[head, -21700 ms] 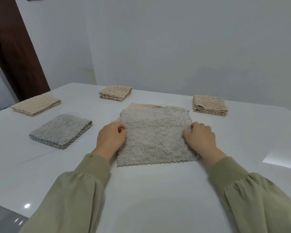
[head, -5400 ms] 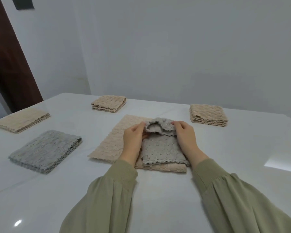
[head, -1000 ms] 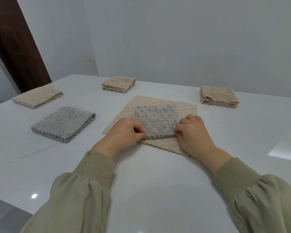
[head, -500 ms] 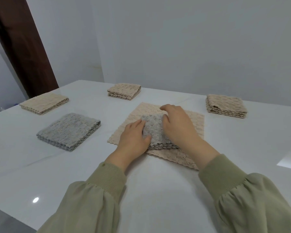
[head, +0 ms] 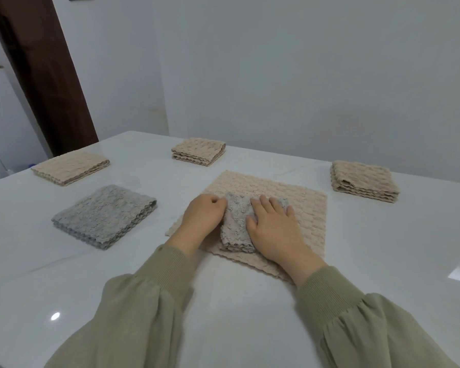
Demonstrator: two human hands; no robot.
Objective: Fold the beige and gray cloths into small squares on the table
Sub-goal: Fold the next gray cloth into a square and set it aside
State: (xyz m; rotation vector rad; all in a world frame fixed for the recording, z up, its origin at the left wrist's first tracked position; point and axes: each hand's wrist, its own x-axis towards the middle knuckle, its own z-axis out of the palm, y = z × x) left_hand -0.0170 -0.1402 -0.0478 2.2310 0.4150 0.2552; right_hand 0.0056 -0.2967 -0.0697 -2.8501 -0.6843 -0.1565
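Status: four squares appear finished. One folded gray square [head: 104,215] and three folded beige squares [head: 71,167] [head: 198,150] [head: 364,180] lie apart on the table [head: 223,314]. The small gray cloth [head: 235,229] lies folded on the open beige cloth [head: 298,208] at centre; the right hand [head: 274,229] presses it with flat, straight fingers, and the left hand [head: 201,220] is curled against its left edge — a pinch cannot be confirmed. Remaining, by judgement: fold the open beige cloth.

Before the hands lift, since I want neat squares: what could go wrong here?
The folded gray cloth looks thick and fluffy under the flat right hand; released, it may spring open. It lies on the unfolded beige cloth, so sliding it away could drag and wrinkle that sheet.
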